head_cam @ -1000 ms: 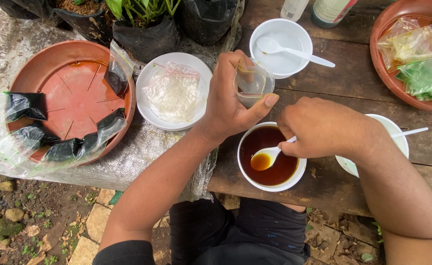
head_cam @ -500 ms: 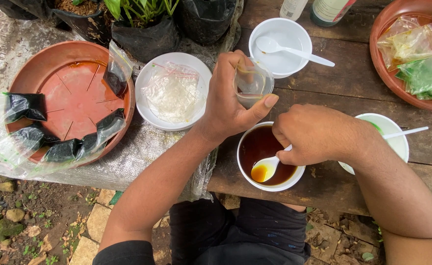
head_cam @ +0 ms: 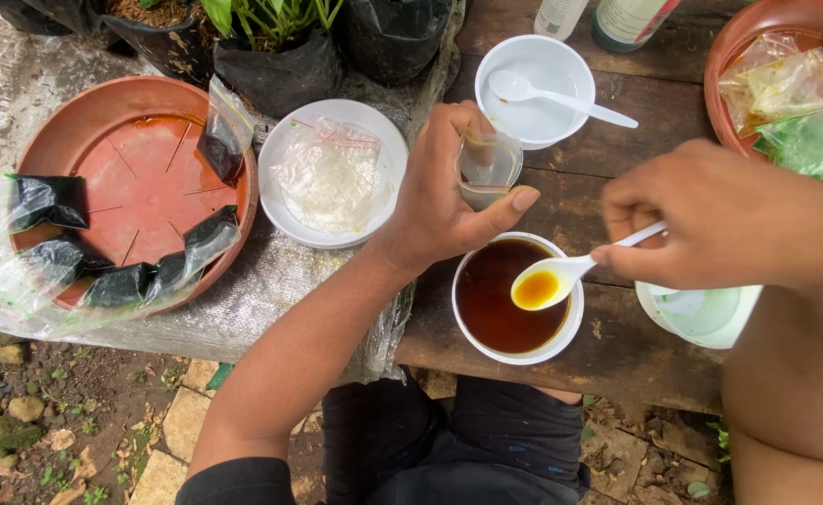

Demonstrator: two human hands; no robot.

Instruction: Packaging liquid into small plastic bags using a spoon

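My left hand (head_cam: 449, 201) holds a small clear plastic bag (head_cam: 488, 166) open, just above and behind a white bowl (head_cam: 570, 337) of dark brown liquid on the wooden bench. My right hand (head_cam: 720, 229) grips a white plastic spoon (head_cam: 561, 279) filled with amber liquid, lifted over the bowl's right side. The spoon's tip sits below and to the right of the bag.
A white plate (head_cam: 285, 201) carries empty clear bags. A terracotta saucer (head_cam: 75, 150) at left holds filled dark bags. An empty white bowl with a spoon (head_cam: 537, 89) stands behind, a white cup (head_cam: 701, 318) under my right hand, a bowl of packets (head_cam: 785, 93) far right, potted plants (head_cam: 276, 42) behind.
My right hand has lifted the spoon out of the dark liquid and drawn back to the right. The left hand keeps the bag in the same place.
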